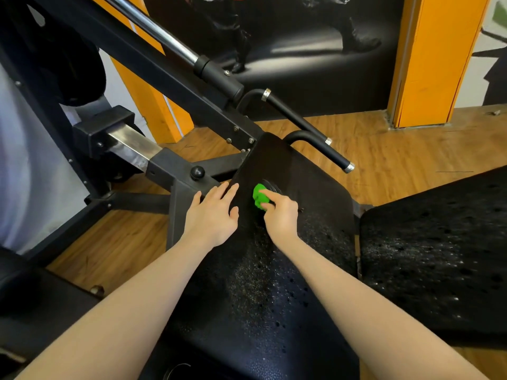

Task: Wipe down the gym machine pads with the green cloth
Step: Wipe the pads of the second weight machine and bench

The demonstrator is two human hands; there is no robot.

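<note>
The green cloth [259, 196] is bunched small in the grip of the right hand [279, 215], fingers curled round it and pressing it onto the far end of the long black pad [315, 215], while the left hand [212, 212] lies flat and released just beside that grip, at the pad's left edge. Judging by the speckled grime nearer the body than the grip and on the second pad [433, 256] off to its right, most of the wiping seems left. Beyond the grip, two black handles [318, 145] and the machine frame [175, 86] crowd the pad's end.
</note>
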